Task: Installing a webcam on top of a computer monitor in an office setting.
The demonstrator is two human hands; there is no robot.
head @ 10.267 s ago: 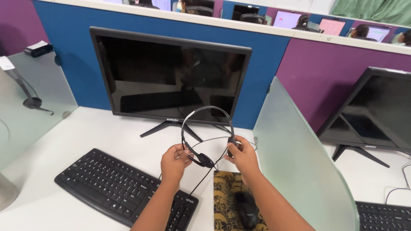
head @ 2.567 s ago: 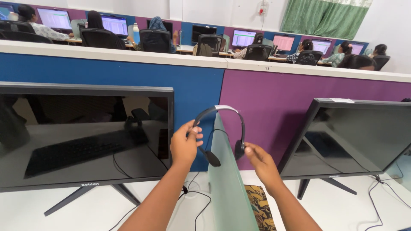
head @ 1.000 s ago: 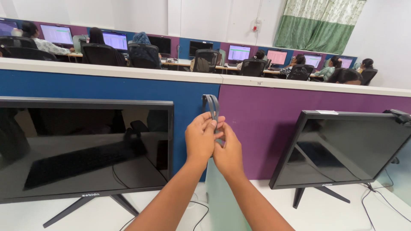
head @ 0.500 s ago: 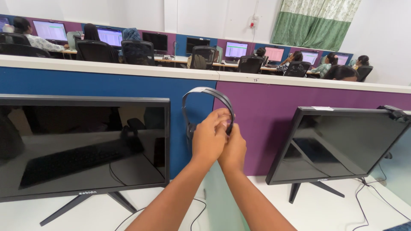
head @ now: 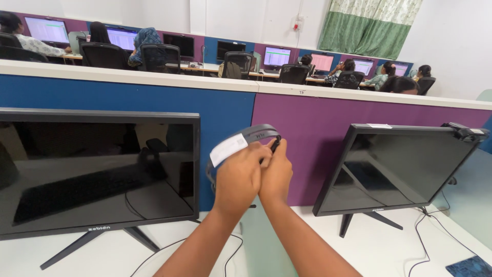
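Both my hands are raised together in front of the cubicle wall, holding a grey headset [head: 245,138]. My left hand [head: 240,178] grips the headband from the left, and a white label on the band shows above its fingers. My right hand [head: 277,173] presses against the left one and clasps the band's right part. The headset lies tilted, its earpieces mostly hidden behind my fingers. Its thin black cable [head: 231,252] hangs down to the white desk.
A black monitor [head: 97,172] stands at the left and another [head: 397,169] at the right, both dark. Between them a frosted glass divider [head: 259,238] rises from the white desk [head: 379,251]. Behind runs a blue and purple partition [head: 307,115]. People sit at screens beyond it.
The headset has tipped from upright to a slanted, flatter pose in my hands, showing the white label. My view has shifted slightly; both hands stay clasped together at the same height.
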